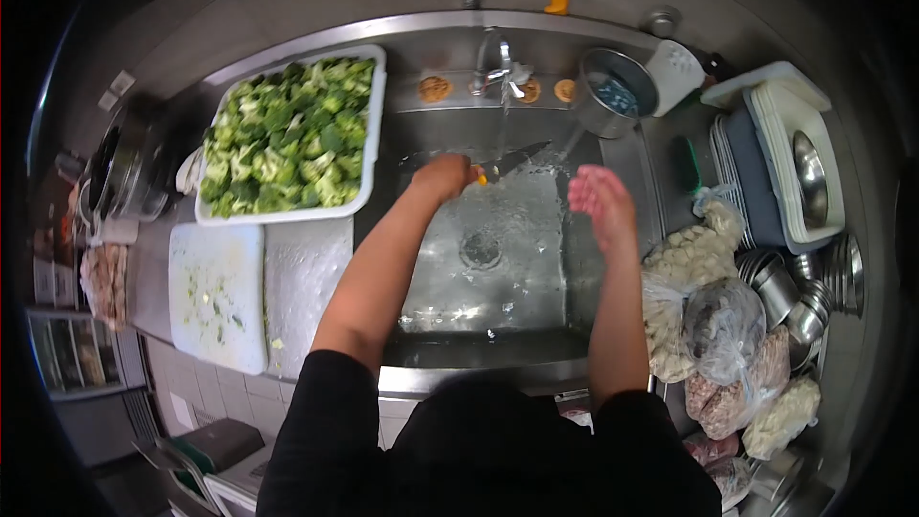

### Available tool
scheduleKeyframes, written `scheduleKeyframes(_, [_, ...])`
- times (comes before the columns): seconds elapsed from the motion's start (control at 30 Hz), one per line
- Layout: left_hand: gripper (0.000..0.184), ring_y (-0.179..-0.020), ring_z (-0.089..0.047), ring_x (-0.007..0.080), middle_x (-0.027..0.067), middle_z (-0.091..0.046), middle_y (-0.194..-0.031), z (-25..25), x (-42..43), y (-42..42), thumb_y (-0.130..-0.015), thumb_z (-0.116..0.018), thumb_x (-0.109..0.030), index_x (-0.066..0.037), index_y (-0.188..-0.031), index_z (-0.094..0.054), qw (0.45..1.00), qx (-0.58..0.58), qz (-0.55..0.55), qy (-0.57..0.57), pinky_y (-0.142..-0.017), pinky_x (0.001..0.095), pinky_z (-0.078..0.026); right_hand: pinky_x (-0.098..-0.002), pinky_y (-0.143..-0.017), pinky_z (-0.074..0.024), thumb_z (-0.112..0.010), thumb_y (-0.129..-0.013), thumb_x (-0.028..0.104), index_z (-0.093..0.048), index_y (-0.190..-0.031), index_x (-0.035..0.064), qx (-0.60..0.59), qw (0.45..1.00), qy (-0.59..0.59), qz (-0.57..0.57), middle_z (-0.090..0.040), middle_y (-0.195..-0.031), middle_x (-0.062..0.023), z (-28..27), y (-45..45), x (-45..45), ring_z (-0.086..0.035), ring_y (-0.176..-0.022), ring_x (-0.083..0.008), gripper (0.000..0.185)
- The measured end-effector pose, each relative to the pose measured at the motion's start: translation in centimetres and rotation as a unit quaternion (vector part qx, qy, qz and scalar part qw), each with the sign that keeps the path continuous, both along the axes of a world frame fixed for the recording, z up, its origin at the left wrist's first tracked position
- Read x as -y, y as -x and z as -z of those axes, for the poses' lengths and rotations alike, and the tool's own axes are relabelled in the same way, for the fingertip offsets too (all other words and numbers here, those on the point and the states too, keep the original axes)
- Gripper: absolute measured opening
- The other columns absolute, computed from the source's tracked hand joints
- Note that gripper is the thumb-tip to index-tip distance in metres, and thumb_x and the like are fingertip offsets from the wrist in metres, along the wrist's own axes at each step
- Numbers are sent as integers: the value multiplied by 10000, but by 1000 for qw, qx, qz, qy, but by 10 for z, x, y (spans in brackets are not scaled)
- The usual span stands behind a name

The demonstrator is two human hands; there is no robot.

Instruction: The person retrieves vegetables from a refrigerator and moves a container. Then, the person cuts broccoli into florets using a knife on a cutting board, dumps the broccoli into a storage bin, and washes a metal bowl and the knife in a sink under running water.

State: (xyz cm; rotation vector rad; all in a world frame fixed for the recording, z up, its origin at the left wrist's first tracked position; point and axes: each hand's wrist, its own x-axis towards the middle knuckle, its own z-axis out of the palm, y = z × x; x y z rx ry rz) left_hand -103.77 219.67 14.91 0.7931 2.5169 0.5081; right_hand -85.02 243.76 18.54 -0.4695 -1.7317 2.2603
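My left hand (446, 178) is closed around the yellow handle of a knife (522, 155), over the steel sink (459, 292). The blade points right, close to the water stream that falls from the faucet (498, 72). To the right, above the sink's right side, my right hand (601, 199) is raised with its palm showing and holds nothing. Its fingers look stretched out, slightly blurred. Water lies on the sink floor around the round drain (481, 250), along with small pale bits.
A white tub of broccoli florets (287, 134) stands left of the sink, with a cutting board (218, 302) carrying green scraps below it. At right are a metal pot (613, 91), bagged food (723, 325), stacked steel containers (775, 287) and a white bin (790, 168).
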Motion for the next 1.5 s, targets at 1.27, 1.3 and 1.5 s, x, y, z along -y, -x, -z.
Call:
scheduleKeyframes(1.27, [341,-888,-652,379,159,-626,-1014,-44,163,-214,-912,-631,-267,-97,-1184,-515,970,-59,-234,32,-755,464,-534,-301,-367,-364,-635,-888,263,-569,-847,112,223,925,-295,86,-548,-615,-22,192,235,27,-501,-444,-127,169])
scheduleKeyframes(1.3, [341,-888,-652,379,159,-626,-1014,-42,172,-225,-912,-631,-267,-97,-1184,-515,969,-59,-238,31,-755,464,-534,-313,-372,-395,-607,-907,257,-576,-898,111,206,885,-386,157,-570,-632,-35,192,245,19,-536,-457,-138,150])
scheduleKeyframes(1.5, [347,-826,-663,337,159,-665,-980,-58,225,-289,-887,-686,-287,-74,-1144,-592,934,38,-344,-92,-719,430,-519,-300,-493,-518,-574,-927,208,-536,-1090,103,92,985,-145,35,-614,-768,-26,84,232,19,-632,-638,-148,198])
